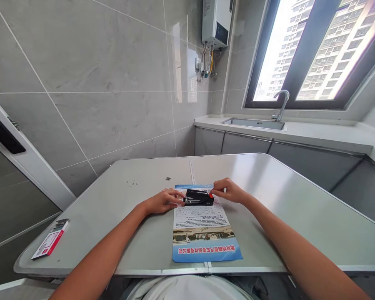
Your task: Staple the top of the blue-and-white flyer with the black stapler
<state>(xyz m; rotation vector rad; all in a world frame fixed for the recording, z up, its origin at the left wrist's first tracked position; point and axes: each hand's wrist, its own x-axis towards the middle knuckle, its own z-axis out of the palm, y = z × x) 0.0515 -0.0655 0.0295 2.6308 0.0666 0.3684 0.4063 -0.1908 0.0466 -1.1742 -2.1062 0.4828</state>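
A black stapler [199,197] with a red end lies across the upper part of a printed leaflet [203,233] on the grey folding table [118,233]. My left hand [164,201] rests on the leaflet's left edge, its fingertips pinched at the stapler's left end. My right hand [226,190] pinches the stapler's red right end. Both hands' fingers are curled onto the stapler.
A red and white small box [51,243] lies at the table's front left corner. Small loose staples [168,178] sit on the tabletop behind the leaflet. A sink [253,123] with a tap [281,104] stands under the window at the back right.
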